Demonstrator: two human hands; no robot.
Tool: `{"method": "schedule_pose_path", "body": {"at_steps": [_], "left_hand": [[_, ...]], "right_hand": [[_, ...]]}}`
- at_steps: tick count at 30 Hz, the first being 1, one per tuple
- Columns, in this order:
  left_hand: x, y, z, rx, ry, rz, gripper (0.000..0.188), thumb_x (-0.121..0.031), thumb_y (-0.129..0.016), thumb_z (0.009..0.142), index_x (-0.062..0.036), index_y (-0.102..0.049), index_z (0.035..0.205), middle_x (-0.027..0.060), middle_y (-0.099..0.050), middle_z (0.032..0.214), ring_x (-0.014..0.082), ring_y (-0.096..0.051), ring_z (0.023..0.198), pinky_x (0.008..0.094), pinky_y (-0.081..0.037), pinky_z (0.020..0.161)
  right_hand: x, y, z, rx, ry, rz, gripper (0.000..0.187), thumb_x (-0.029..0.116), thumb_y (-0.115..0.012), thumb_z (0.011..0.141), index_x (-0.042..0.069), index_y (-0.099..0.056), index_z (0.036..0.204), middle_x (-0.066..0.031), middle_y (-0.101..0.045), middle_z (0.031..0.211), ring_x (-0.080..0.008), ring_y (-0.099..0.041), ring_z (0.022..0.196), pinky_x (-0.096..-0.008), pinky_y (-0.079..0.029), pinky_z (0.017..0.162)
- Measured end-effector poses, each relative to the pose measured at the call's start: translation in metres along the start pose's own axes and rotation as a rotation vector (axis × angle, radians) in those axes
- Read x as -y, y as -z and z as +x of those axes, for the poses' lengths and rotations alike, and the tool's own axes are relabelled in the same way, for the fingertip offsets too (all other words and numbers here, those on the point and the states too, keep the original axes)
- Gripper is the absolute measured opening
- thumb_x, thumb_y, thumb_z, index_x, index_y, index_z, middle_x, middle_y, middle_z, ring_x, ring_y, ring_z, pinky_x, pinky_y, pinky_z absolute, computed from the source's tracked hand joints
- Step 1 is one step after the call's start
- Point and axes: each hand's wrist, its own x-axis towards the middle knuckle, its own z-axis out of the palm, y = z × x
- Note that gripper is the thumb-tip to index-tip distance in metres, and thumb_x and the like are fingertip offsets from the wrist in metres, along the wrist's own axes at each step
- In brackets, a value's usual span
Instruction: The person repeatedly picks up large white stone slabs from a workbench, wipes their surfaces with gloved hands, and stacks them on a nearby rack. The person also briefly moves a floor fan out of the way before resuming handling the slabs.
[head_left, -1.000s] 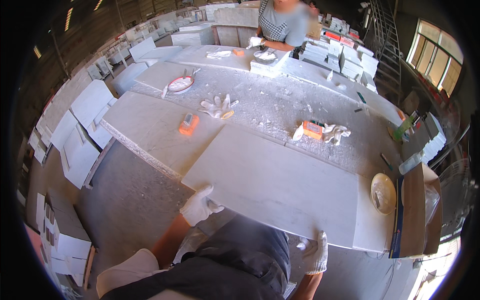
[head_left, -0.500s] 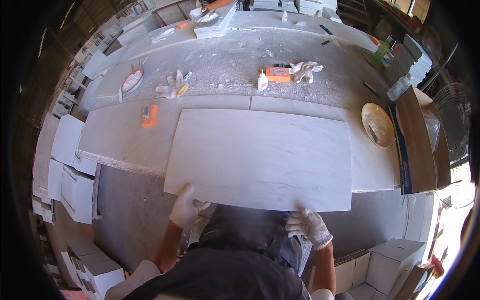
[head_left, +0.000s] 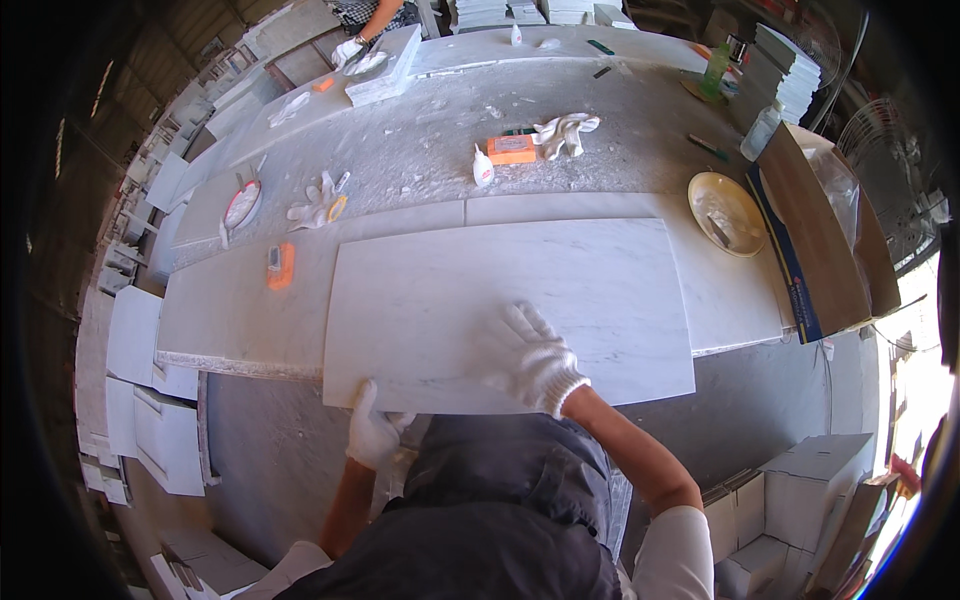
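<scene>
A white marble slab (head_left: 440,290) with faint grey veins lies flat in front of me, its near edge overhanging the bench by my waist. My left hand (head_left: 374,432), in a white knitted glove, grips that edge near the left corner. Its thumb shows at the top face, while the other fingers are partly hidden below the edge. Gloved alike, my right hand (head_left: 532,358) rests palm down on the slab near its middle, fingers spread and slightly smeared by motion.
Left of the slab is an orange block (head_left: 281,266). Beyond lie a loose glove (head_left: 318,205), a white squeeze bottle (head_left: 483,167), an orange box (head_left: 511,150) and crumpled gloves (head_left: 565,134). A yellow dish (head_left: 726,215) and cardboard box (head_left: 815,240) stand right. Another person's gloved hand (head_left: 347,52) is far off.
My right hand has moved from the slab's near edge up and left onto its face. My left hand stays at the edge. The whole view has turned slightly.
</scene>
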Motion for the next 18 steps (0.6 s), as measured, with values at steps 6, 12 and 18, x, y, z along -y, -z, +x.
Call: {"method": "schedule_pose_path", "body": {"at_steps": [6, 12, 18], "left_hand": [[0.006, 0.005, -0.009, 0.052, -0.003, 0.112, 0.047, -0.046, -0.041, 0.105, -0.006, -0.055, 0.127, 0.0081, -0.063, 0.114, 0.0251, -0.06, 0.104, 0.0408, -0.05, 0.087], [-0.008, 0.02, -0.03, 0.019, 0.242, 0.548, 0.047, -0.037, -0.043, 0.106, 0.0039, -0.057, 0.123, 0.0142, -0.065, 0.109, 0.025, -0.063, 0.099, 0.0385, -0.049, 0.093], [-0.034, -0.004, -0.053, 0.309, 0.374, 0.823, 0.044, -0.032, -0.051, 0.103, 0.0034, -0.061, 0.127, 0.0158, -0.066, 0.115, 0.0225, -0.064, 0.107, 0.036, -0.05, 0.093]], "right_hand": [[-0.099, 0.008, 0.034, -0.13, -0.361, -0.115, 0.067, 0.058, -0.035, 0.101, 0.016, -0.036, 0.154, -0.0085, -0.03, 0.162, -0.0283, -0.018, 0.152, -0.0407, -0.008, 0.125], [-0.177, 0.028, -0.025, -0.192, -0.746, -0.249, 0.072, 0.059, -0.034, 0.101, 0.009, -0.037, 0.153, -0.0118, -0.032, 0.16, -0.0322, -0.023, 0.15, -0.041, -0.015, 0.124], [-0.16, 0.01, -0.007, -0.174, -0.798, -0.359, 0.074, 0.057, -0.034, 0.101, 0.002, -0.036, 0.151, -0.0182, -0.033, 0.158, -0.0359, -0.025, 0.148, -0.0446, -0.016, 0.123]]}}
